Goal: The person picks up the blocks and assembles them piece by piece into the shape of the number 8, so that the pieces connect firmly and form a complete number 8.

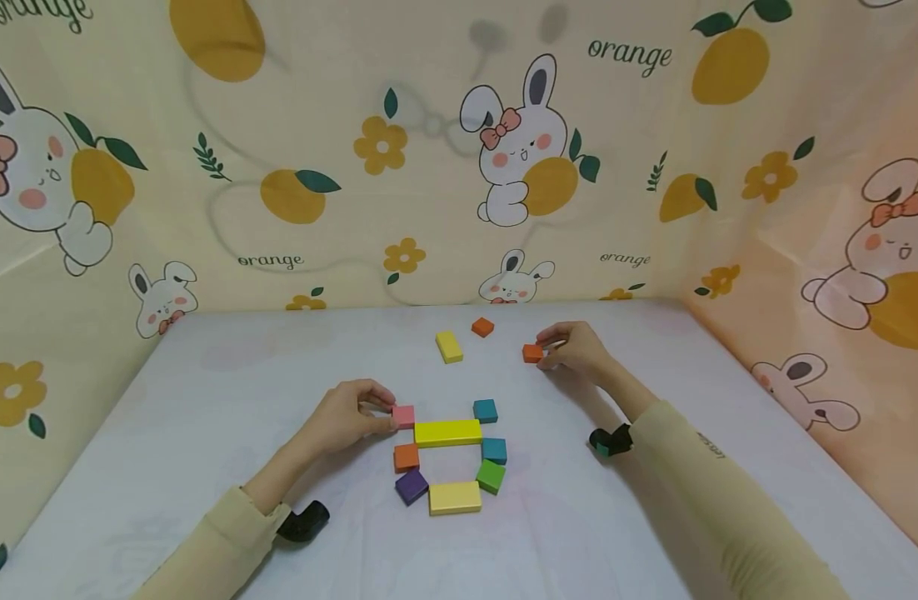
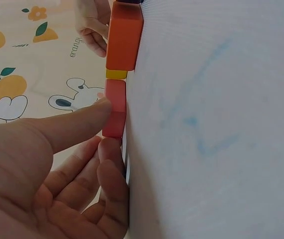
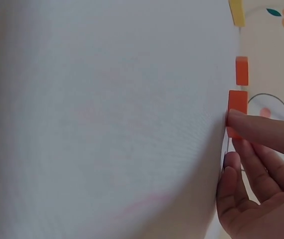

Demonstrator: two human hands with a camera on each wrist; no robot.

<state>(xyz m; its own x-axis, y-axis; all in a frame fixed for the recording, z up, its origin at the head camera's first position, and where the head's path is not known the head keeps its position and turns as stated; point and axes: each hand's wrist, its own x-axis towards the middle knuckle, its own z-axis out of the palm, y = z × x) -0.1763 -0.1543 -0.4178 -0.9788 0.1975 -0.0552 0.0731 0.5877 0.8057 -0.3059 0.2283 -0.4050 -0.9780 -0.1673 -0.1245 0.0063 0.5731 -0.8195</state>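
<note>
My left hand (image 1: 351, 410) pinches a pink block (image 1: 403, 417) between thumb and fingers at the upper left corner of a block arrangement. In the left wrist view the thumb lies on the side of that pink block (image 2: 114, 108). Right beside it is the end of a bright yellow long block (image 1: 447, 432); an orange block (image 1: 406, 457) sits just below. At the back right, my right hand (image 1: 576, 348) pinches another orange block (image 1: 532, 353). The right wrist view has the thumb across this orange block (image 3: 237, 99), with fingertips at its other end.
A purple block (image 1: 411, 487), pale yellow block (image 1: 455, 498), green block (image 1: 491, 477) and two blue blocks, one lower (image 1: 494, 451) and one upper (image 1: 485, 411), complete the ring-like layout. Farther back lie a yellow block (image 1: 449, 347) and an orange block (image 1: 482, 327). Patterned cloth (image 1: 429, 208) rises behind the white table.
</note>
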